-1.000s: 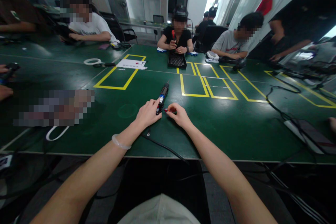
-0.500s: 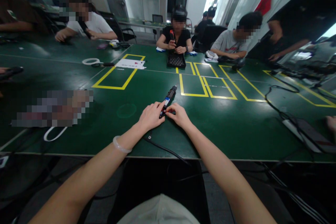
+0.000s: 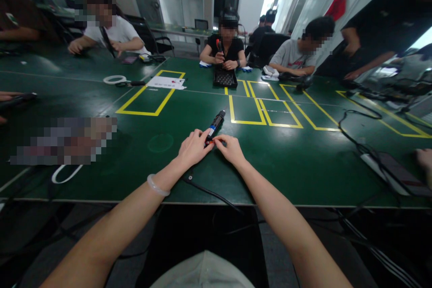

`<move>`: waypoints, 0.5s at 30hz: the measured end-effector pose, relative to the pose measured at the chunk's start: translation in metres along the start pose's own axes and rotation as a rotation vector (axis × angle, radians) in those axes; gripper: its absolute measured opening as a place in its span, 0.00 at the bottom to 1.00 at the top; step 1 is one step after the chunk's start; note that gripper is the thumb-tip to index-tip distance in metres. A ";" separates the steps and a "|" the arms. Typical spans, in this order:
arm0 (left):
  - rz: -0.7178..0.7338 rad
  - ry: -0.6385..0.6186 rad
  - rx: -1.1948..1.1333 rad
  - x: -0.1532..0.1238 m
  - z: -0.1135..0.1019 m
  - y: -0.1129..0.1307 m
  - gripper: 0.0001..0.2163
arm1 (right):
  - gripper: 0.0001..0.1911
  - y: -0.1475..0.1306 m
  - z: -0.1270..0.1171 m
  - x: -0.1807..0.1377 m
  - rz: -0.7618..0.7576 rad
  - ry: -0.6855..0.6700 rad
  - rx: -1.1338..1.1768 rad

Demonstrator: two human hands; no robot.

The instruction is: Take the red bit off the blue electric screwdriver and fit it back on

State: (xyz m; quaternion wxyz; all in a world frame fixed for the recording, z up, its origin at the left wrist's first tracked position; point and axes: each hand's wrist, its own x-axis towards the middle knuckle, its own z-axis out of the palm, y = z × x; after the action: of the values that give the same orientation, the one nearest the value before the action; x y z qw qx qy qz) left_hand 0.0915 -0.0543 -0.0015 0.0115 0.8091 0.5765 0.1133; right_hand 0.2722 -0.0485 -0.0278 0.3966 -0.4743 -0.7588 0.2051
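A black electric screwdriver (image 3: 218, 120) with a blue and white label lies slantwise on the green table, its narrow tip pointing away from me. My left hand (image 3: 193, 149) is closed around its near end and covers much of it. My right hand (image 3: 231, 149) is beside that end, thumb and forefinger pinched together. A small orange-red spot shows between the two hands; what the right fingertips grip is too small to make out. Just below my left hand, a black cable (image 3: 216, 194) with a round metal end runs over the table's near edge.
Yellow tape rectangles (image 3: 248, 122) mark the green table (image 3: 135, 184). A white sheet (image 3: 165, 82) and a white ring-shaped item (image 3: 114, 80) lie at the back left. Across from me a person handles a tool above a black tray (image 3: 225, 84). Cables and a flat device (image 3: 391, 173) are at right.
My right fingertips have shifted slightly up and right along the screwdriver's near end, and the orange-red spot shows there more clearly. The left hand stays on the screwdriver. The view has shifted slightly.
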 end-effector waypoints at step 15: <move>-0.284 -0.030 0.049 0.027 -0.015 -0.085 0.30 | 0.10 0.011 -0.002 -0.001 0.064 -0.040 0.151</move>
State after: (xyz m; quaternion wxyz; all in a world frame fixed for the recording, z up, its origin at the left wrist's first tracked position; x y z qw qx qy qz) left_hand 0.0179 -0.0024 0.0048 0.0164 0.7211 0.6875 0.0844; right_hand 0.2804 -0.0450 -0.0342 0.4093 -0.4627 -0.7334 0.2839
